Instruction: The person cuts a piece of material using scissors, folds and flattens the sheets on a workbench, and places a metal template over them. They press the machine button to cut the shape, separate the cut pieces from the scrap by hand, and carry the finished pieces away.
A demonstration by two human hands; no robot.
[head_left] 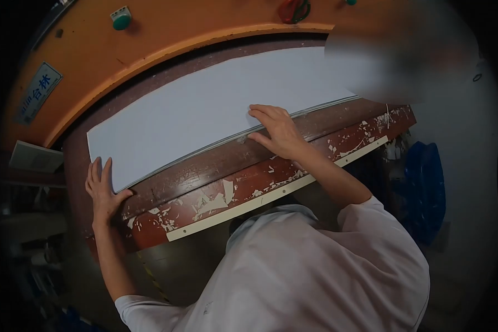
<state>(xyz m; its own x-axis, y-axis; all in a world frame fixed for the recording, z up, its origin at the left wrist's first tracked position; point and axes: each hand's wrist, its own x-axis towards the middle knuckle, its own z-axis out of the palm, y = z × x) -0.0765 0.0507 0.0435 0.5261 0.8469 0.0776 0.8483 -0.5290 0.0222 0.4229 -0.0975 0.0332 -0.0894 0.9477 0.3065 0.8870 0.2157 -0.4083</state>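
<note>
A long white sheet (pixel 199 99), apparently on top of a thin stack with dark-edged layers along its near side, lies across a worn brown work table (pixel 177 180). At the sheet's left end, my left hand (pixel 101 191) rests with fingers spread against the corner and edge. Over the near edge, around the middle, lies my right hand (pixel 282 133), its fingers stretched out on the white surface and its thumb apart beside the edge. Neither hand grips anything that shows. A blurred patch hides the sheet's right end.
An orange machine frame (pixel 166 52) curves behind the table, carrying a green button (pixel 122 21) and a red knob-like part (pixel 293 10). A pale strip (pixel 282 191) with screws edges the table front. A blue plastic bag (pixel 425 191) is at right, a white box-like object (pixel 36 156) at left.
</note>
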